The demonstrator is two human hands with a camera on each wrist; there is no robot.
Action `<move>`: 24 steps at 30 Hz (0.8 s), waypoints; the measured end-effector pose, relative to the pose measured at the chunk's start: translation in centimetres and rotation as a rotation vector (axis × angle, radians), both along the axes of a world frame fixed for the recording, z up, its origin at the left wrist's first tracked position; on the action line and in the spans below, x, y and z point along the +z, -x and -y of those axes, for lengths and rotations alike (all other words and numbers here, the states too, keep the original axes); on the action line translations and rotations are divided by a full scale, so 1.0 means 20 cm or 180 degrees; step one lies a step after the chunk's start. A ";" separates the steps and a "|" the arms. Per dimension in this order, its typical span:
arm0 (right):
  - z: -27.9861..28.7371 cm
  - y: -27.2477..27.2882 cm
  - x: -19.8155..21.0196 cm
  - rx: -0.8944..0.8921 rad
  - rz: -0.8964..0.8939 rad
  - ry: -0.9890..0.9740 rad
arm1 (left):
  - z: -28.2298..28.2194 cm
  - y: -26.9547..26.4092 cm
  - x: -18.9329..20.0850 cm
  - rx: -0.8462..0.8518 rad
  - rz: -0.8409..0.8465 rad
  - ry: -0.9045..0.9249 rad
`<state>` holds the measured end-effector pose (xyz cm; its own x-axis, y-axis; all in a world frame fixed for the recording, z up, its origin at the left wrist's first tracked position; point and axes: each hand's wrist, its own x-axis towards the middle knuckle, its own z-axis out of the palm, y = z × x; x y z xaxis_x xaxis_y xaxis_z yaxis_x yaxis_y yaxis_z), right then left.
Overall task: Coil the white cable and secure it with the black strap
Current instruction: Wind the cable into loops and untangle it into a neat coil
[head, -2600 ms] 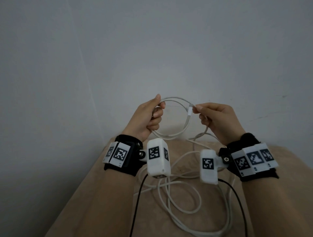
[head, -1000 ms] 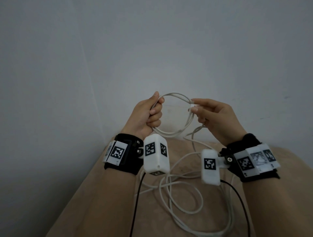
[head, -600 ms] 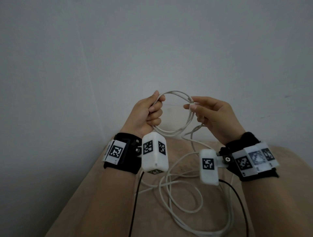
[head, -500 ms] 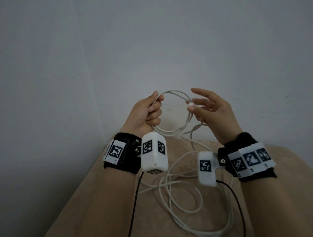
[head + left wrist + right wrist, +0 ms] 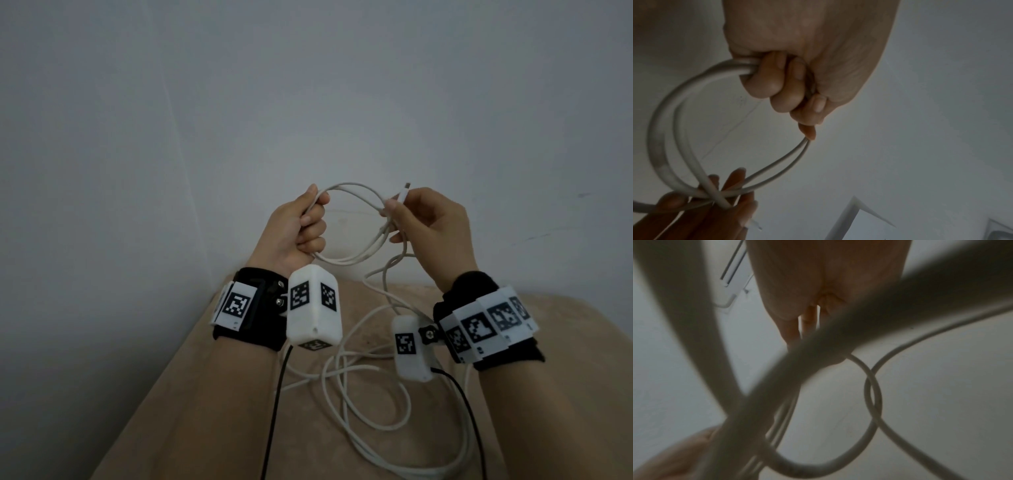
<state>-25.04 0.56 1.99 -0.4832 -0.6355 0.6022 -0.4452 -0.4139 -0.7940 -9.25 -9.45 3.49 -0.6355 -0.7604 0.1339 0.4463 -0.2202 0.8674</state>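
Observation:
A white cable [image 5: 356, 192] forms a small loop of two turns held up between both hands in front of the wall. My left hand [image 5: 301, 229] grips the loop's left side in a fist; the left wrist view shows its fingers [image 5: 777, 84] curled round the strands [image 5: 663, 129]. My right hand [image 5: 421, 222] pinches the loop's right side, and the cable's plug end [image 5: 404, 192] sticks up past its fingertips. The remaining cable [image 5: 373, 404] trails down in loose loops onto a beige surface [image 5: 205, 411]. Blurred strands [image 5: 871, 394] cross the right wrist view. No black strap shows in any view.
A plain pale wall [image 5: 308, 102] stands close behind the hands. The beige padded surface runs from the wall toward me, with its left edge [image 5: 164, 387] dropping off. Thin black leads [image 5: 274, 411] hang from the wrist cameras over the loose cable.
My right hand briefly spread its fingers off the loop, then took hold of it again lower down, so the plug end now pokes up above the fingers. The left hand's grip held steady.

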 end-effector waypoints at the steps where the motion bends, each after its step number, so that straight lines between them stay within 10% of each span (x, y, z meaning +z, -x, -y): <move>1: 0.00 0.00 0.00 0.0112 0.0096 -0.0024 | 0.00 0.00 0.00 0.0008 -0.0046 -0.0034; 24: -0.02 0.03 0.02 0.1042 0.0864 -0.0179 | 0.02 -0.02 0.00 -0.0340 -0.0526 -0.0278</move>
